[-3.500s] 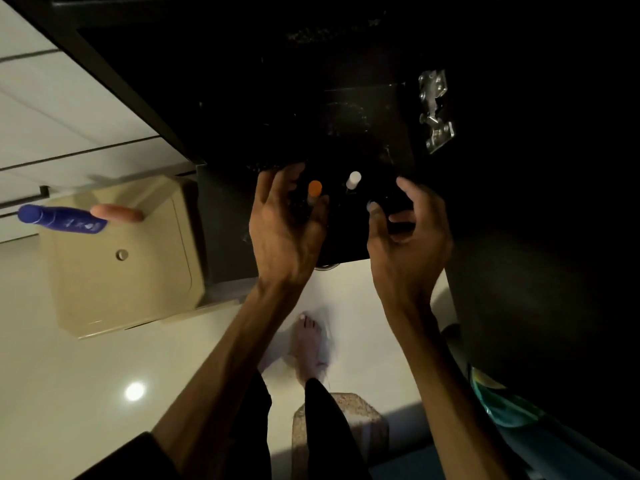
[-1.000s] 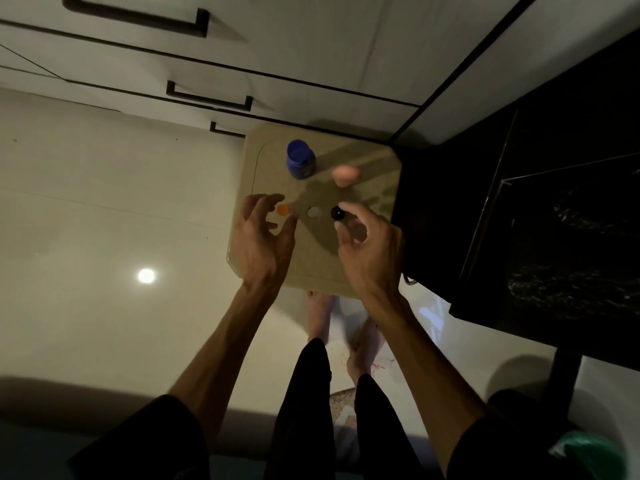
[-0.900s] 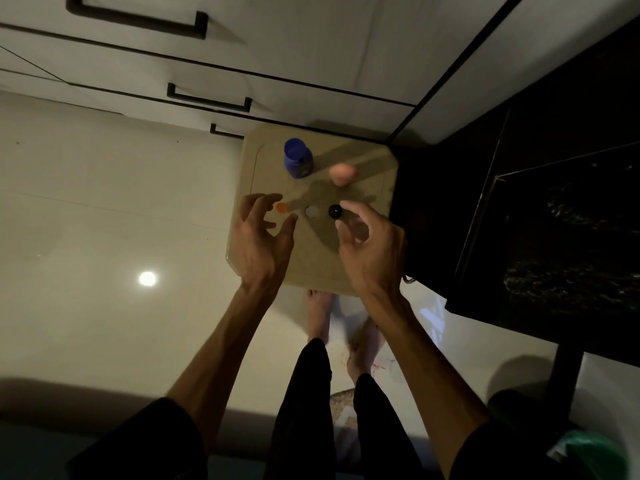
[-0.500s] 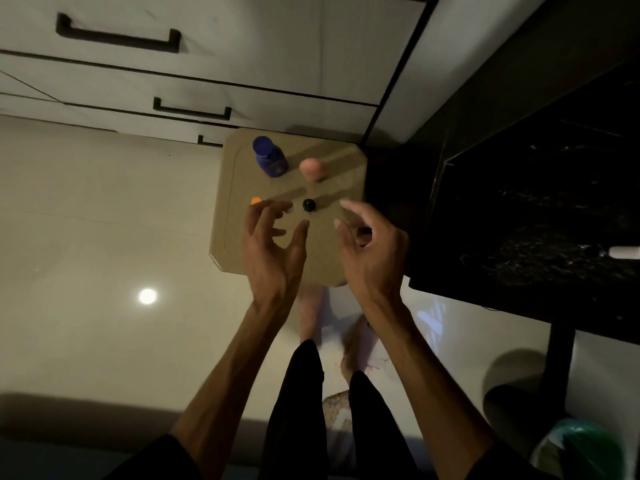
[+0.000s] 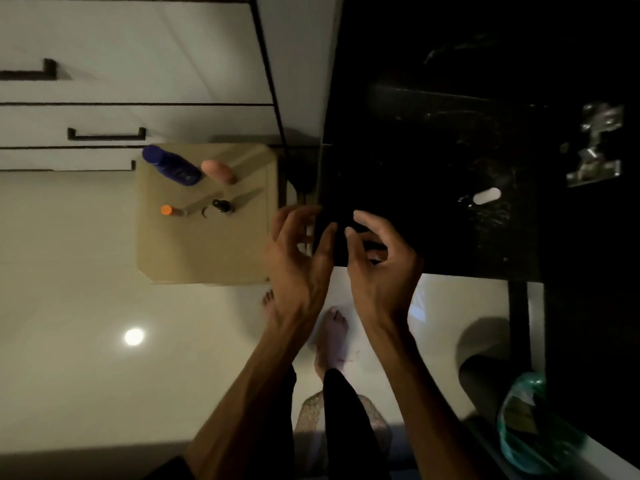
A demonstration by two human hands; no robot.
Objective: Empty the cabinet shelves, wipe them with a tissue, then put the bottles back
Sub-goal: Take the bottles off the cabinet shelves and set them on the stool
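On the beige stool (image 5: 207,251) stand a blue bottle (image 5: 172,165), a pink bottle (image 5: 218,170), a small orange-capped bottle (image 5: 168,210), a clear-capped one (image 5: 205,213) and a black dropper bottle (image 5: 221,205). My left hand (image 5: 298,258) and my right hand (image 5: 377,268) hang side by side, empty with loosely spread fingers, at the front edge of the dark cabinet shelf (image 5: 433,202). A white-capped bottle (image 5: 485,196) remains on that shelf, to the right of my hands.
White drawers with black handles (image 5: 105,135) run behind the stool. A metal hinge (image 5: 597,147) shows on the cabinet's right side. A green bag (image 5: 530,431) lies at the lower right. My bare feet stand on the glossy floor (image 5: 86,341).
Both hands let go of the small bottles on the stool and moved right, empty, to the dark shelf. The view swung right with them.
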